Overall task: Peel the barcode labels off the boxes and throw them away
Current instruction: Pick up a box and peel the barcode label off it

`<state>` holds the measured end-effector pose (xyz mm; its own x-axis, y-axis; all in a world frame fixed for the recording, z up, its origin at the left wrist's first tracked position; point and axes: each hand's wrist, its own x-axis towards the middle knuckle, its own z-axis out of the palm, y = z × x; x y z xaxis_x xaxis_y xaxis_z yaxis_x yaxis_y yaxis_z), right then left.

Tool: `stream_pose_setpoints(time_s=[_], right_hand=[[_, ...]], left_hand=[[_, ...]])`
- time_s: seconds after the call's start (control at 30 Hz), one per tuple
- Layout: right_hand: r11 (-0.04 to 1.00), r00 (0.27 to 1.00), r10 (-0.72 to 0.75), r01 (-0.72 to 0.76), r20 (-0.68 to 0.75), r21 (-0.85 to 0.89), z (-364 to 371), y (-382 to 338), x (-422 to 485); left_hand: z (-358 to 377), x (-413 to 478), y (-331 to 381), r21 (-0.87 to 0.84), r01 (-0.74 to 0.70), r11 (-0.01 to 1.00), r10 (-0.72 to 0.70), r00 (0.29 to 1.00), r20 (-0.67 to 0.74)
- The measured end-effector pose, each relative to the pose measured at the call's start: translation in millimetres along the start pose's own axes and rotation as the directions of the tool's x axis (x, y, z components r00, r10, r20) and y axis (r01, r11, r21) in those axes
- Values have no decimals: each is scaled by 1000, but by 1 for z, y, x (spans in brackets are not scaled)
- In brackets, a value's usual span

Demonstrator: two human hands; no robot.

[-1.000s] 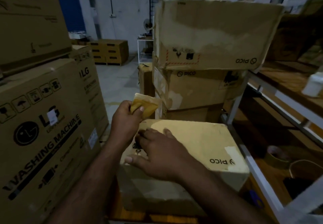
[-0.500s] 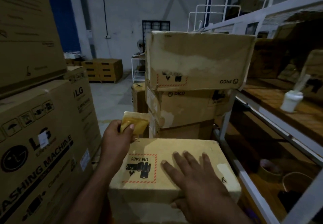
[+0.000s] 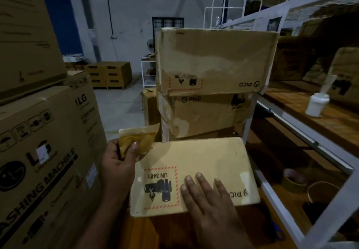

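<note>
Both hands are busy: my left hand (image 3: 118,163) pinches a peeled label (image 3: 137,141), and my right hand (image 3: 209,200) lies flat, fingers straight, on the near PICO box (image 3: 204,159).

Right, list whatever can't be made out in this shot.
Head view, peeled sheet gripped by the left hand: only a blank yellowish side shows, any print hidden.
Head view, small box: the right hand covers part of its top.
Head view, white sticker on the LG carton: too small and blurred to read.
</note>
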<state>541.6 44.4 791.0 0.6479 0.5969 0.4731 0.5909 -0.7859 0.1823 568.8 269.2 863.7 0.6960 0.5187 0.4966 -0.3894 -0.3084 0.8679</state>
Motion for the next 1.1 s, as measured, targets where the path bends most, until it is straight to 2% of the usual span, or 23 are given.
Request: stream_pose_setpoints(time_s=[0.07, 0.13, 0.2, 0.23, 0.3, 0.37, 0.4, 0.5, 0.6, 0.67, 0.77, 0.93, 1.0, 1.03, 1.07, 1.1], right_hand=[[994, 987, -8, 24, -159, 103, 1, -15, -8], [975, 983, -45, 81, -176, 207, 1, -28, -15], [975, 998, -66, 68, -12, 213, 4, -38, -18], [973, 995, -29, 6, 95, 233, 12, -40, -19], [971, 962, 113, -160, 249, 178, 33, -37, -22], [944, 896, 210, -290, 391, 158, 55, -28, -30], [919, 879, 254, -350, 404, 183, 60, -23, -33], [868, 915, 360, -399, 181, 294, 50, -23, -27], [890, 951, 307, -273, -38, 365, 35, -23, -4], [913, 951, 309, -293, -12, 284, 30, -19, 15], [925, 944, 321, -331, 79, 189, 33, -16, 34], [855, 911, 364, -409, 193, 318, 32, -11, 38], [737, 871, 433, -490, 231, 466, 23, -7, 42], [596, 821, 502, -556, 272, 579, 15, -6, 46], [371, 753, 559, -602, 348, 707, 6, -3, 50], [86, 690, 564, -595, 454, 799, -2, -1, 54]], left_hand=[[-4, -3, -2, -34, -4, 999, 4, 1000, -15], [-7, -7, 0, -83, -40, 996, 35, 997, -68], [-7, -11, 2, -89, -88, 992, 77, 989, -124], [-7, -14, 1, -74, -100, 992, 90, 987, -131], [-6, -20, -7, -43, -89, 995, 85, 992, -94], [-5, -25, -19, -38, -50, 998, 49, 998, -31], [-4, -27, -26, -36, -30, 999, 30, 1000, -5], [1, -36, -43, -35, 69, 997, -67, 997, 49], [10, -43, -51, -61, 123, 991, -116, 989, 95], [17, -47, -55, -78, 143, 987, -133, 983, 126], [25, -52, -63, -12, 87, 996, -84, 981, 173], [26, -49, -70, 18, 82, 996, -84, 967, 239], [21, -46, -72, -42, 93, 995, -76, 950, 302], [17, -45, -73, -74, 109, 991, -78, 938, 337], [13, -44, -74, -87, 110, 990, -71, 930, 361], [9, -44, -75, -93, 94, 991, -53, 925, 375]])
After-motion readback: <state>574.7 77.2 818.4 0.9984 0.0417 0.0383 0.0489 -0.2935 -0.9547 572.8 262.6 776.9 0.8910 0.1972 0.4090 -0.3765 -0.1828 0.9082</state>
